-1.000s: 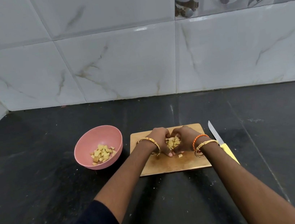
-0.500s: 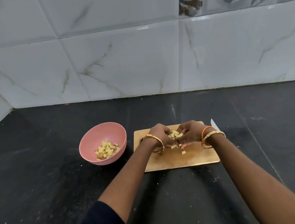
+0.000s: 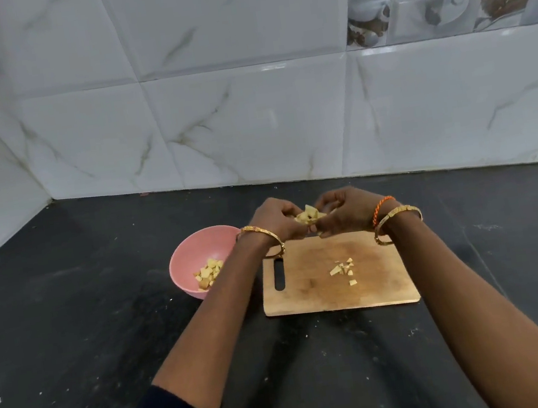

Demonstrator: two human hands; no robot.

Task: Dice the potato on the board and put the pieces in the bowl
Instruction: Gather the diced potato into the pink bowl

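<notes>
My left hand (image 3: 275, 221) and my right hand (image 3: 344, 211) are cupped together above the far edge of the wooden cutting board (image 3: 310, 288), holding a heap of diced potato pieces (image 3: 309, 216) between them. A few small potato bits (image 3: 343, 269) lie loose on the board's middle. The pink bowl (image 3: 195, 252) stands left of the board with several diced pieces (image 3: 209, 272) in its bottom; my left forearm crosses its right rim. The knife is hidden behind my right forearm.
The board and bowl rest on a black stone counter (image 3: 69, 318). White marble-look wall tiles (image 3: 249, 120) close the back and the left corner. Small white crumbs dot the counter near the front.
Both hands have scooped the potato heap off the board and lifted it up, leaving a few bits behind. The camera has tilted, so the scene sits lower.
</notes>
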